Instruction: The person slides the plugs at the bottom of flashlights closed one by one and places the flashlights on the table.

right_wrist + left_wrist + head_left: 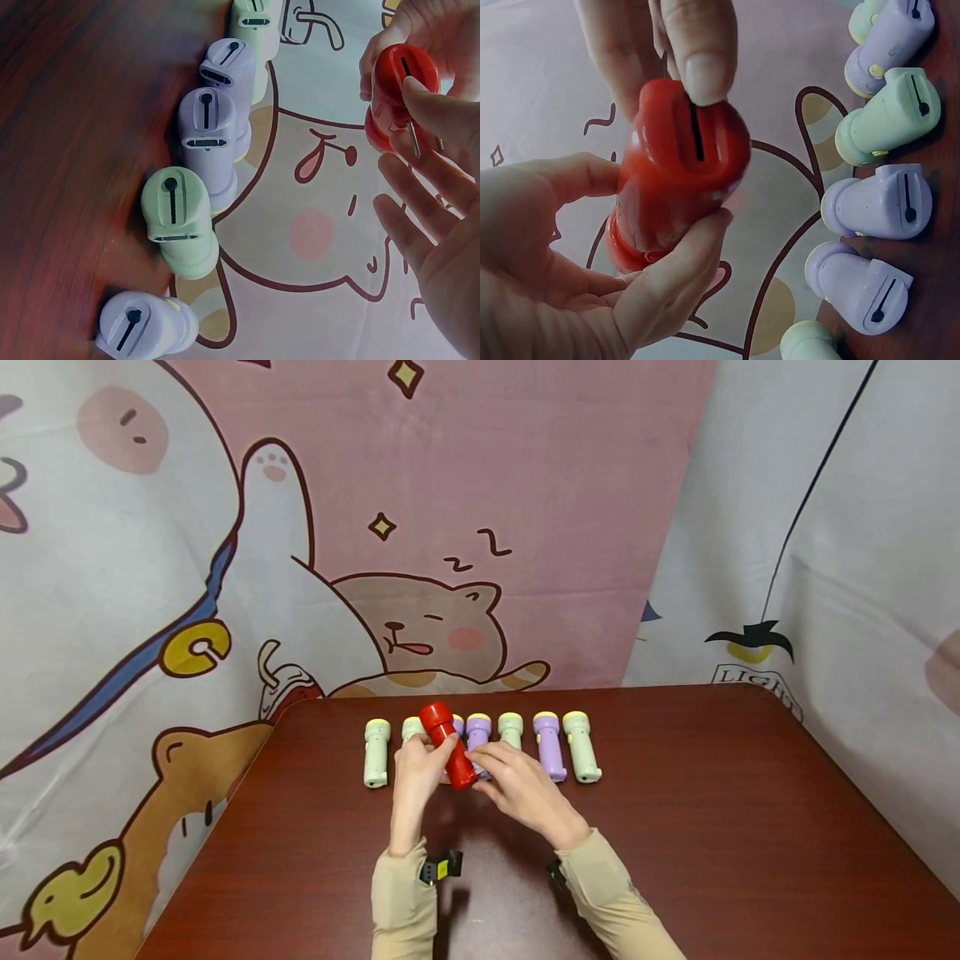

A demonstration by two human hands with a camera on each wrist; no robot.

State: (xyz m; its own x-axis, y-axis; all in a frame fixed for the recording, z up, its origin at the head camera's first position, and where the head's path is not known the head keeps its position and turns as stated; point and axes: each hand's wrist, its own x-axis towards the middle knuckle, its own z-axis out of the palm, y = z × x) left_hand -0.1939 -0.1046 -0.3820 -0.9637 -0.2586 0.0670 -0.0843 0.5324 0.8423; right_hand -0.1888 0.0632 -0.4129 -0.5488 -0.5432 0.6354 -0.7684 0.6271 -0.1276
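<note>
A glossy red flashlight (447, 747) is held tilted above the table, its wide head pointing away. My left hand (417, 770) grips its body between thumb and fingers, as the left wrist view shows. At the slotted tail end, my right hand (525, 787) pinches with thumb and index finger; the thumb lies over the dark slot. Thin metal prongs (414, 139) stick out by the tail in the right wrist view. The other right fingers are spread. Behind the hands lies a row of flashlights, among them a purple one (550, 746) and a pale green one (511, 727).
Another pale green flashlight (377, 754) marks the row's left end, and one more green flashlight (582, 747) its right end. All lie on the dark reddish-brown table (712, 827). A cartoon-printed cloth (570, 527) hangs behind the table's back edge.
</note>
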